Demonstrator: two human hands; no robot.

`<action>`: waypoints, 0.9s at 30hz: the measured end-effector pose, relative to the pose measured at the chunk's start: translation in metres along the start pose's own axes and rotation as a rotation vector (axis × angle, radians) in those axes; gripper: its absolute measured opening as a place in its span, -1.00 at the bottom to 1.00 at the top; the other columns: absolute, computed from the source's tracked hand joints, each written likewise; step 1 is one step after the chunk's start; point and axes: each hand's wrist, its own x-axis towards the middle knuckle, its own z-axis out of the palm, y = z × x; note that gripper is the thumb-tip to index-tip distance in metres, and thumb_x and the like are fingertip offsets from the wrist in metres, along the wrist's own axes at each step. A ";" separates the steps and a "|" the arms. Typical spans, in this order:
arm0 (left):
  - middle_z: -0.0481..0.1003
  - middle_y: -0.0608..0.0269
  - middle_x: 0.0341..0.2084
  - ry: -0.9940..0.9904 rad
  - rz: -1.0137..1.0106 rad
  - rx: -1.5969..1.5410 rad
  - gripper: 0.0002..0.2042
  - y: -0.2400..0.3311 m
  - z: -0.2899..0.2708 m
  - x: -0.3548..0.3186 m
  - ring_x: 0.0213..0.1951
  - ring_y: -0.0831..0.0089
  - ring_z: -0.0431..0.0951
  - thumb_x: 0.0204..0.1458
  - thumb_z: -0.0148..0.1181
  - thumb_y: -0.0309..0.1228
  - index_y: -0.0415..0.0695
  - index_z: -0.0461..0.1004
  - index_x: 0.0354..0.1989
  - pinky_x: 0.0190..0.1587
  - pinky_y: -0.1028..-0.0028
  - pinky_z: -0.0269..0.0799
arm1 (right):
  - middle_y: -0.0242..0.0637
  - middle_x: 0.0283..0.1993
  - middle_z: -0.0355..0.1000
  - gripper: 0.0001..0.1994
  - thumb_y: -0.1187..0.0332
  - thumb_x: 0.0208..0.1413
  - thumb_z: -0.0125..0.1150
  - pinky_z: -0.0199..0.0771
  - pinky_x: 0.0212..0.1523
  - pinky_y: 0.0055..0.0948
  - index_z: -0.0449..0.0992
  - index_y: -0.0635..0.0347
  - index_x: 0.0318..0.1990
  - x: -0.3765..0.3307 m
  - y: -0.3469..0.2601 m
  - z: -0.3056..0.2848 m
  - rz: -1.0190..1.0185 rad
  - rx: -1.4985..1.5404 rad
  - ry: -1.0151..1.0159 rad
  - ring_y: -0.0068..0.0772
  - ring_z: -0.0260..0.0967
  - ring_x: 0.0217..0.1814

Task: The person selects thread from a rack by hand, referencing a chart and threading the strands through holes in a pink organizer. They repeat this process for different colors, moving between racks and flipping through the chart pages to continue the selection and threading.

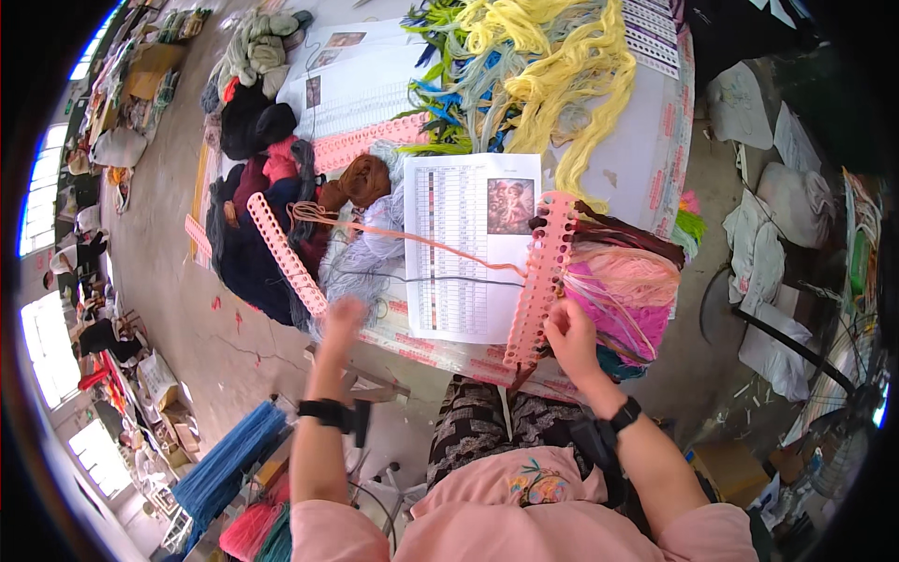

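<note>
My right hand (pixel 573 339) is at the right edge of a pink perforated strip (pixel 541 286), thumb and fingertips pinched together; whatever is between them is too small to make out. Bundles of dark red, peach and magenta thread (pixel 623 286) hang from that strip's holes. Over the near left table edge, my left hand (pixel 343 321) is smeared by motion, so its fingers do not read. It is by the lower end of a second pink perforated strip (pixel 286 253). An orange strand (pixel 421 242) and a grey strand (pixel 440 279) run across a printed colour chart (pixel 449 323) toward the right-hand strip.
Dark, brown and pale skeins (pixel 253 272) crowd the table's left side. Yellow yarn (pixel 585 84) and blue and green yarn spread at the back. Another pink strip (pixel 370 139) lies behind the chart. Blue yarn (pixel 229 468) hangs low on the left; a black fan (pixel 796 337) stands right.
</note>
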 end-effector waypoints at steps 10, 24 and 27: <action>0.44 0.27 -0.52 -0.239 -0.095 -0.118 -0.75 0.055 0.101 -0.036 -0.54 0.59 0.37 -0.10 0.08 -0.34 -0.29 0.41 -0.33 -0.53 0.61 0.26 | -0.35 -0.56 0.30 -0.75 0.40 -0.21 0.20 0.24 -0.50 -0.55 0.30 0.32 -0.39 -0.041 0.043 0.040 0.306 0.236 0.022 -0.57 0.21 -0.53; 0.42 0.31 -0.58 -0.091 0.125 -0.679 -0.82 0.013 -0.053 -0.159 -0.65 0.66 0.33 0.03 -0.10 -0.43 -0.29 0.37 -0.32 -0.59 0.68 0.26 | -0.28 -0.24 0.26 -0.68 0.52 -0.06 -0.08 0.35 -0.36 -0.49 0.19 0.22 -0.08 -0.105 -0.101 -0.086 0.023 0.978 -0.105 -0.50 0.28 -0.37; 0.43 0.28 -0.59 0.014 0.189 -0.801 -0.82 -0.012 -0.100 -0.178 -0.65 0.64 0.35 0.03 -0.10 -0.43 -0.30 0.36 -0.33 -0.58 0.67 0.29 | -0.18 -0.23 0.26 -0.60 0.41 -0.05 0.02 0.33 -0.48 -0.49 0.14 0.23 -0.02 -0.106 -0.144 -0.087 -0.350 0.562 0.462 -0.38 0.27 -0.36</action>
